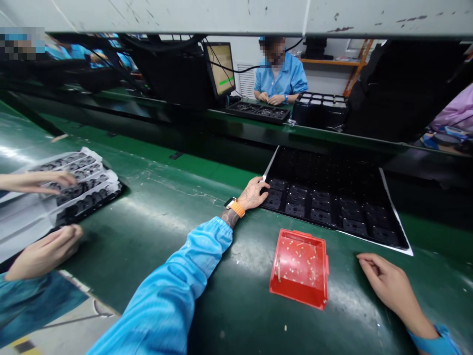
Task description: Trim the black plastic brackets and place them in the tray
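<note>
My left hand reaches forward, an orange-banded watch on its wrist. Its fingers are bent over the near left edge of a wide black plastic tray. The tray has rows of moulded pockets, and white sheet edges show along its sides. My right hand rests low at the right, near the table's surface, fingers curled in and nothing visible in them. Between my hands, nearer to me, a red plastic bin holds scattered small pale bits.
At left, a co-worker's two hands work over another black tray with white sheeting. Behind a raised ledge, a person in blue sits near a monitor, a parts tray and a black box. A grey beam crosses overhead.
</note>
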`<move>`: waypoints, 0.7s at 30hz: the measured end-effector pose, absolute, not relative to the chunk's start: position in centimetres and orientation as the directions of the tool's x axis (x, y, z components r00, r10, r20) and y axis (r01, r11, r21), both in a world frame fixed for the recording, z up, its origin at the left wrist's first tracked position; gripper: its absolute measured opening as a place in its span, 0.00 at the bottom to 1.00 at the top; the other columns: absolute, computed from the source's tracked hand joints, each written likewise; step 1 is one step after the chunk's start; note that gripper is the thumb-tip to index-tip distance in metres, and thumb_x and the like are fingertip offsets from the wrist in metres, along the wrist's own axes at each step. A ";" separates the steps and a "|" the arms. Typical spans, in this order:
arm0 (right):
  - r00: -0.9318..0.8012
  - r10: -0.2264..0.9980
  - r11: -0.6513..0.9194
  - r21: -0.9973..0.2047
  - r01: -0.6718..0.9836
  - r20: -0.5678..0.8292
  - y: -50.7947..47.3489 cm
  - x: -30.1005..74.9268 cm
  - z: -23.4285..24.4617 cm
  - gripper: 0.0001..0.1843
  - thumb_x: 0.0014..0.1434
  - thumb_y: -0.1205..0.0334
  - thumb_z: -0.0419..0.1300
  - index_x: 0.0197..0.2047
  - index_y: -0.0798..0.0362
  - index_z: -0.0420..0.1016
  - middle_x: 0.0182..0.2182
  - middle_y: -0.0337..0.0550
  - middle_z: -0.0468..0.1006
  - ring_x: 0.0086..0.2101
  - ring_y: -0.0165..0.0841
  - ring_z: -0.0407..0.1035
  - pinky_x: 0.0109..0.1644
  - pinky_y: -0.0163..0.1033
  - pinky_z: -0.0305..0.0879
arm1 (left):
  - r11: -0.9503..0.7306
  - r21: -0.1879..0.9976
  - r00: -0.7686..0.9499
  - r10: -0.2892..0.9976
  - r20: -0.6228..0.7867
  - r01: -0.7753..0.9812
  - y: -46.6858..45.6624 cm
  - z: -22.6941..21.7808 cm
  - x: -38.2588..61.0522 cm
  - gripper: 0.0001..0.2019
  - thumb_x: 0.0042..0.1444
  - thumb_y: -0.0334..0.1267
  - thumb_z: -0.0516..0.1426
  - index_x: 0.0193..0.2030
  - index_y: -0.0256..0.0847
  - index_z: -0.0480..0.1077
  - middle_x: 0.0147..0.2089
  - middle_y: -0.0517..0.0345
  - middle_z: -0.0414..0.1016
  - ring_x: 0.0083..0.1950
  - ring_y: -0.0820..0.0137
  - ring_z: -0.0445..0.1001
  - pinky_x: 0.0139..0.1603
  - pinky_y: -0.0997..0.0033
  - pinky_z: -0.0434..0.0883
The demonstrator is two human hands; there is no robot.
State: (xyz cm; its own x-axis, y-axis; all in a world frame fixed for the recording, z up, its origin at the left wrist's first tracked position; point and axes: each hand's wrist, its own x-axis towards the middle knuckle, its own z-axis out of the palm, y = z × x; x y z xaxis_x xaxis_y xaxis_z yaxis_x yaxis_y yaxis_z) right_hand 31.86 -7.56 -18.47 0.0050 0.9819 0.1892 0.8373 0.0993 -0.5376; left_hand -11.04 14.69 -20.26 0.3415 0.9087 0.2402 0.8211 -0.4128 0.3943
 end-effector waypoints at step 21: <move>0.011 0.984 0.085 -0.523 0.848 0.177 -7.5 31.8 -18.5 0.20 0.64 0.42 0.56 0.36 0.47 0.82 0.24 0.40 0.81 0.22 0.36 0.73 0.26 0.38 0.68 | -0.437 0.350 0.412 0.899 0.147 0.828 14.7 -19.4 -10.6 0.19 0.67 0.41 0.63 0.62 0.40 0.72 0.71 0.45 0.66 0.70 0.51 0.67 0.68 0.39 0.70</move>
